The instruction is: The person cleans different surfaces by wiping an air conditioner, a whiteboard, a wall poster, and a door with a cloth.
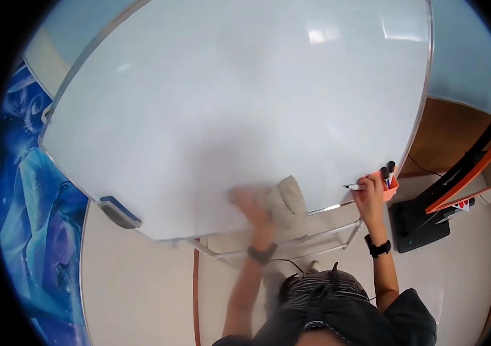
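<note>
My right hand is closed on a marker with a white barrel, its dark tip pointing left near the whiteboard. Just beside that hand, an orange pen holder sits at the board's lower right edge, with black-capped markers standing in it. Motion smears my left hand in front of the board's lower edge; whether its fingers hold anything is unclear. Right of the left hand, a folded grey-beige cloth hangs over that edge.
A blue-and-grey board eraser rests on the lower left edge. Metal stand bars run beneath the board. To the right stand a black-and-orange framed screen and a black base unit. A blue patterned panel is at left.
</note>
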{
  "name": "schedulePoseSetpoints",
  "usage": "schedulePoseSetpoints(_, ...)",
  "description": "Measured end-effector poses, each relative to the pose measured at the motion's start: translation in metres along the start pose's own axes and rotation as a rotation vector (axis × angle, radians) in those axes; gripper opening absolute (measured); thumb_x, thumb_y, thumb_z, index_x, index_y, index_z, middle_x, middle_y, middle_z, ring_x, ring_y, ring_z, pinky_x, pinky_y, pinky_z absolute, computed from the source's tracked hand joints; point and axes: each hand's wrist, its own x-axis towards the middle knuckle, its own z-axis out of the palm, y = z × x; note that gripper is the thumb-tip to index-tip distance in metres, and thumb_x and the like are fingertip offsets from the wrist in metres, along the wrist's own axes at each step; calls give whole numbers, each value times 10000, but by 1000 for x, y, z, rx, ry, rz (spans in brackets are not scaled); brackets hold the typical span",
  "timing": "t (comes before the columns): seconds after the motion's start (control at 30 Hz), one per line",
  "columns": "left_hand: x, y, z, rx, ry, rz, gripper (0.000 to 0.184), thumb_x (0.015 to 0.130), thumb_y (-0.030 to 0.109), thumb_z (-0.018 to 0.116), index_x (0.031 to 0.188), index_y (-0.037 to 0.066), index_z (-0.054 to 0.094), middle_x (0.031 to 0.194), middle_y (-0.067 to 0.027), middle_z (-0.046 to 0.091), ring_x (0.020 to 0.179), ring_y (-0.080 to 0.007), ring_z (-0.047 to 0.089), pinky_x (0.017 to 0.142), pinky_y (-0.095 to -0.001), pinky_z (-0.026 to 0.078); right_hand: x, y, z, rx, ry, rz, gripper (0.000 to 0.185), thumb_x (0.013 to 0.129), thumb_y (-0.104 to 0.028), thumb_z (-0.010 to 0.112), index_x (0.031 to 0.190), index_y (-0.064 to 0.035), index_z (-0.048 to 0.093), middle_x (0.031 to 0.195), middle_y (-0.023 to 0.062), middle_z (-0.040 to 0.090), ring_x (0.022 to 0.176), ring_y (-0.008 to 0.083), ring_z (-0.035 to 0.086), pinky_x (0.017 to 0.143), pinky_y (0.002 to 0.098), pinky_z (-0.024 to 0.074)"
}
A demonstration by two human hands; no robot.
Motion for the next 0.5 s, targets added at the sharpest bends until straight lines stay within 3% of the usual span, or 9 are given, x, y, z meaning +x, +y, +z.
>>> schedulePoseSetpoints(0.1, 17, 17, -31, -60, -232, 5, 185, 812, 101, 548, 976, 159, 613, 1232, -59, 427, 1199, -305, 343, 1010, -518, 196, -8, 4, -1, 19, -2, 26, 299, 652, 62, 616, 918, -29, 515, 965, 121, 499, 877, 271, 501, 742, 338, 424)
schedulePoseSetpoints(0.17, 12, 12, -33, -87, -205, 69, 219, 817, 74, 536, 1019, 146, 581, 1259, -76, 392, 1212, -309, 321, 1014, -526, 186, 1, -14, -10, 101, 76, -29, 242, 700, 49, 611, 911, -23, 516, 954, 111, 523, 866, 237, 518, 733, 317, 429)
schedulePoseSetpoints(0.27, 19, 5, -39, -148, -192, 133, 265, 822, 42, 517, 1071, 132, 536, 1284, -99, 348, 1229, -313, 293, 1018, -536, 171, 9, -42, -14, 209, 195, 54, 208, 769, 29, 581, 951, -13, 490, 923, 96, 559, 840, 186, 541, 719, 294, 447)
schedulePoseSetpoints(0.3, 25, 4, -44, -173, -197, 150, 279, 824, 33, 511, 1086, 129, 521, 1290, -106, 336, 1234, -314, 284, 1019, -540, 167, 14, -50, -8, 390, 277, 36, 196, 823, 12, 533, 1004, -17, 462, 902, 100, 580, 791, 161, 556, 712, 269, 459)
schedulePoseSetpoints(0.4, 46, -2, -59, -152, -171, 139, 275, 830, 22, 497, 1092, 106, 515, 1286, -96, 338, 1236, -311, 283, 1019, -539, 166, 29, -78, 0, 731, 374, 16, 212, 837, 35, 489, 1036, -27, 447, 928, 124, 568, 766, 173, 562, 721, 268, 463)
schedulePoseSetpoints(0.5, 54, -46, -55, -126, -32, 126, 251, 839, 115, 520, 1083, 61, 509, 1285, -109, 331, 1232, -329, 278, 1016, -532, 175, 41, -94, 1, 879, 275, 57, 186, 881, 10, 404, 1055, -32, 455, 973, 159, 535, 798, 194, 558, 726, 285, 466)
